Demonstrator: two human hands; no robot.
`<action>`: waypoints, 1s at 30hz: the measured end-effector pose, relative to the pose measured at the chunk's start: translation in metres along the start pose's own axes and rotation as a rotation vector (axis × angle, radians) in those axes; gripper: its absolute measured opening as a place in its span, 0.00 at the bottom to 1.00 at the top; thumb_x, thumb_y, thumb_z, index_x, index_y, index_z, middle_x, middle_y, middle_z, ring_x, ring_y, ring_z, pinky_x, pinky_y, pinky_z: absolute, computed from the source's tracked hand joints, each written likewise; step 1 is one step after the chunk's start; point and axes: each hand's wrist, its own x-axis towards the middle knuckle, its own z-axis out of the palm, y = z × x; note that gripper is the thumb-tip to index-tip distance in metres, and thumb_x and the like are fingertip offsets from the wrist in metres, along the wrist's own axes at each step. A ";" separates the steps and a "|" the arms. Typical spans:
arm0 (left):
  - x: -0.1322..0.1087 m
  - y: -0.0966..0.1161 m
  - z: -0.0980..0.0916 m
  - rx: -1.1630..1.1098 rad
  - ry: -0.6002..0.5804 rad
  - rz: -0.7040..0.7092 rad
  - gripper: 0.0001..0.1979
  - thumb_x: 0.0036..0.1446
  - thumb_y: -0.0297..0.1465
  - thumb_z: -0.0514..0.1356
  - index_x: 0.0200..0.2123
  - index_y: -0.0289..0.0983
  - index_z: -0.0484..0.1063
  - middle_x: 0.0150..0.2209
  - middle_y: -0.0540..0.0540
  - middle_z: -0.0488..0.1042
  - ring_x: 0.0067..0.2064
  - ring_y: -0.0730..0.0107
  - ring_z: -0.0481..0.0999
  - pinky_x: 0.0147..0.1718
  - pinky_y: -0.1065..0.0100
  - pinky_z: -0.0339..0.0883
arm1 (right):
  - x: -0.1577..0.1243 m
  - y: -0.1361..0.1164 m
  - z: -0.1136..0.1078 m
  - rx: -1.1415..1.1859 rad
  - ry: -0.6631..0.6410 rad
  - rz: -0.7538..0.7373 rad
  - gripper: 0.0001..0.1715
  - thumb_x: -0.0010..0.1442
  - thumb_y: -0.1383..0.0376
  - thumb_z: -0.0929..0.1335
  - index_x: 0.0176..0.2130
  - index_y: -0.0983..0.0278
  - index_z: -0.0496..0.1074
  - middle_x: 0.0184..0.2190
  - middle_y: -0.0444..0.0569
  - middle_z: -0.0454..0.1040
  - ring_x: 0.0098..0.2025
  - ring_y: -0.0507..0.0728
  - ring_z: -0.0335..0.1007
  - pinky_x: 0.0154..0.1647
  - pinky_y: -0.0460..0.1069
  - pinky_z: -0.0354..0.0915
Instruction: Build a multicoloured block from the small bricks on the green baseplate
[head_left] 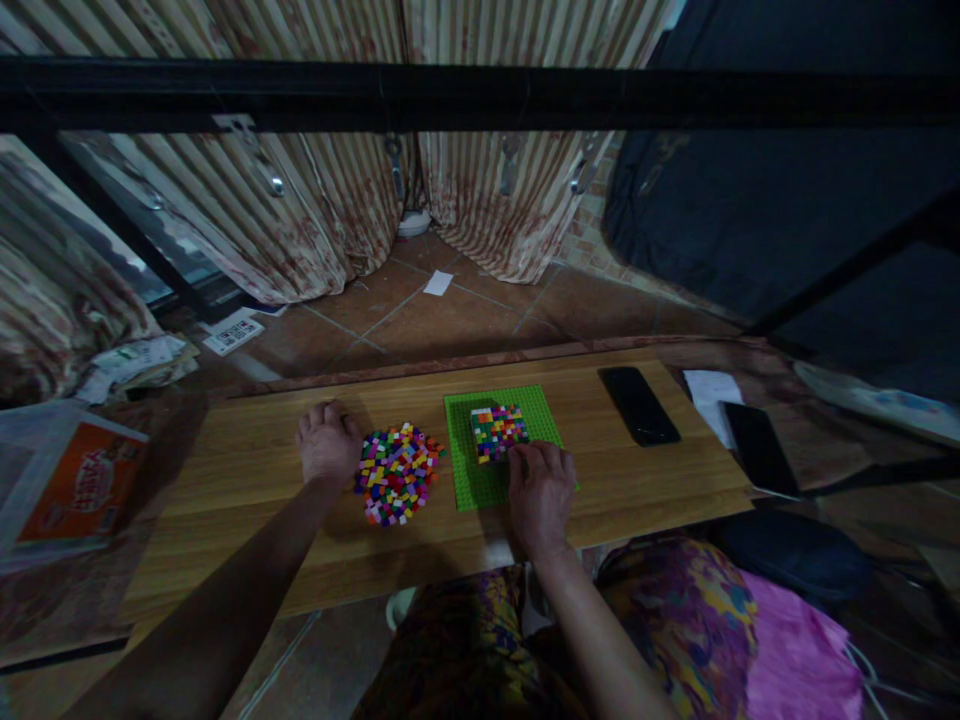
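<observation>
My left hand (328,442) lies palm down on the wooden table, fingers stretched forward and resting on the wood. Right beside it spreads a loose pile of small multicoloured toy bricks (399,474). A green studded baseplate (469,485) lies to the right of the pile. On it stands a block of bricks (499,432), packed together in many colours, with some white at its far left corner. My right hand (541,490) is at the block's near right corner, its fingers curled and pinched together. Whatever is between those fingertips is hidden.
A black phone (639,405) lies on the table's right part. Past the right edge are white paper (711,400) and another dark phone-like slab (761,448). A clear plastic box with an orange label (79,482) stands at left. A black bar (480,97) crosses above the table.
</observation>
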 end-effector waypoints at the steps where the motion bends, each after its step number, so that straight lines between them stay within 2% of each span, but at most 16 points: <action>1: 0.000 0.000 0.000 0.002 0.000 0.001 0.21 0.61 0.32 0.48 0.54 0.34 0.69 0.55 0.35 0.70 0.55 0.45 0.65 0.53 0.50 0.60 | 0.000 0.000 0.000 0.005 0.002 0.002 0.14 0.67 0.62 0.64 0.36 0.63 0.77 0.37 0.54 0.76 0.42 0.62 0.63 0.44 0.55 0.58; 11: 0.000 0.001 -0.001 0.018 0.000 0.005 0.21 0.61 0.32 0.48 0.53 0.33 0.69 0.55 0.35 0.70 0.55 0.45 0.66 0.53 0.50 0.60 | 0.002 -0.006 0.001 0.068 -0.020 0.099 0.13 0.66 0.63 0.65 0.34 0.64 0.77 0.34 0.54 0.76 0.40 0.61 0.65 0.43 0.55 0.59; 23: 0.001 -0.002 0.002 -0.001 -0.005 0.006 0.20 0.61 0.32 0.49 0.53 0.34 0.69 0.56 0.34 0.69 0.57 0.46 0.65 0.55 0.50 0.59 | 0.001 -0.002 0.000 0.056 -0.036 0.059 0.15 0.67 0.62 0.64 0.35 0.64 0.78 0.36 0.54 0.76 0.41 0.60 0.66 0.45 0.54 0.59; 30: 0.001 -0.003 0.004 0.003 -0.002 0.005 0.20 0.61 0.32 0.49 0.53 0.34 0.69 0.55 0.35 0.69 0.56 0.46 0.65 0.54 0.50 0.59 | 0.004 -0.002 0.000 0.086 -0.079 0.111 0.14 0.65 0.63 0.64 0.34 0.65 0.77 0.35 0.53 0.76 0.41 0.59 0.68 0.46 0.54 0.60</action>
